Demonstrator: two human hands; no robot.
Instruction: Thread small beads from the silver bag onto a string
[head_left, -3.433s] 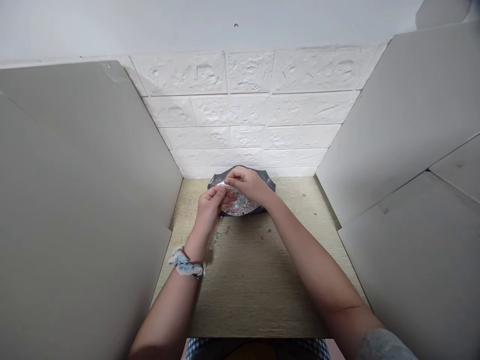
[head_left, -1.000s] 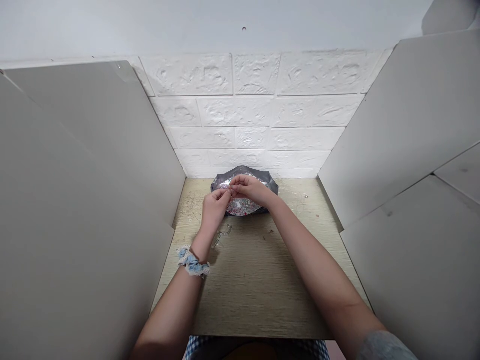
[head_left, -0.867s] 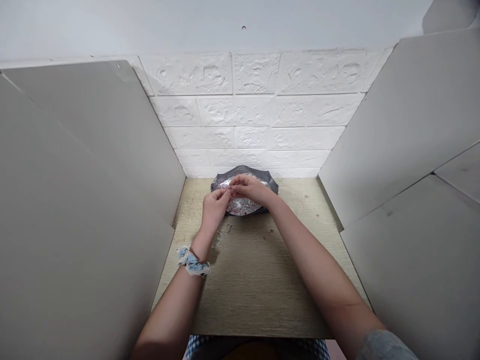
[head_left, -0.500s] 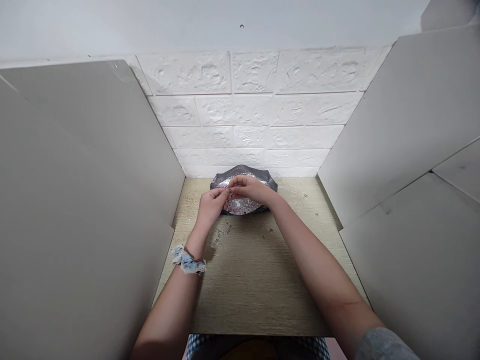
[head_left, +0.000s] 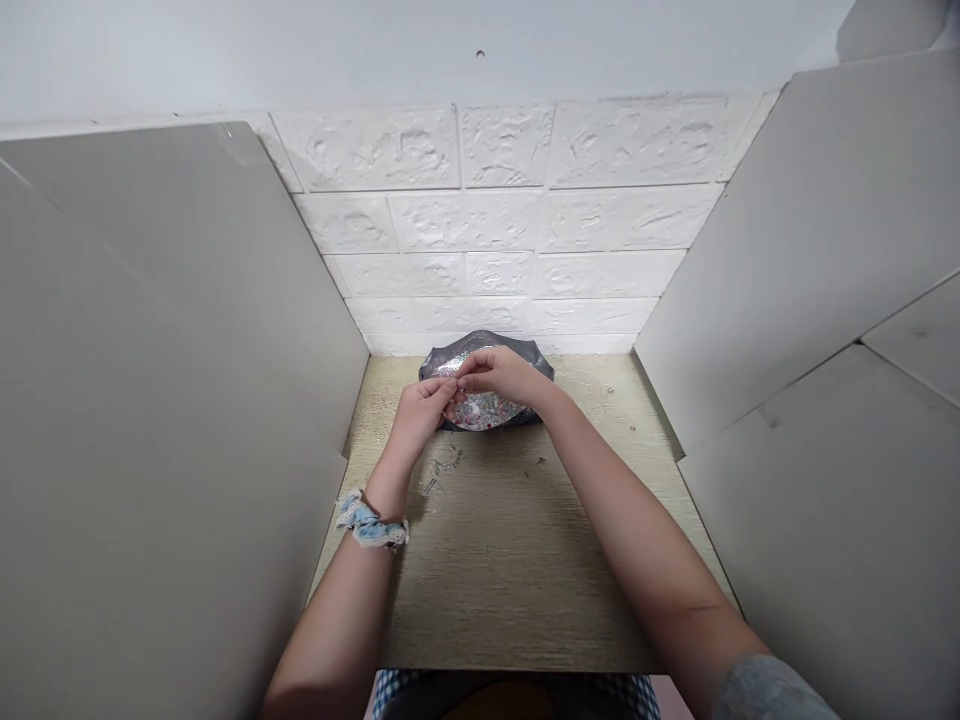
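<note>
Brick wall at 12 o'clock, panels at 9 and 3. Grey bead pouch at wall's foot, partly blocked by left hand and right hand; both pinched, can't tell on what. Chain at pouch's 7.

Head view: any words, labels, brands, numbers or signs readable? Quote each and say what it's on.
None readable.
Grey pouch: no lettering visible; the left hand and right hand hide part of it.
Brick-pattern wall, side panels, tabletop: none visible.
Blue scrunchie: none visible.
Loose bits on the tabletop: too small to tell.
</note>
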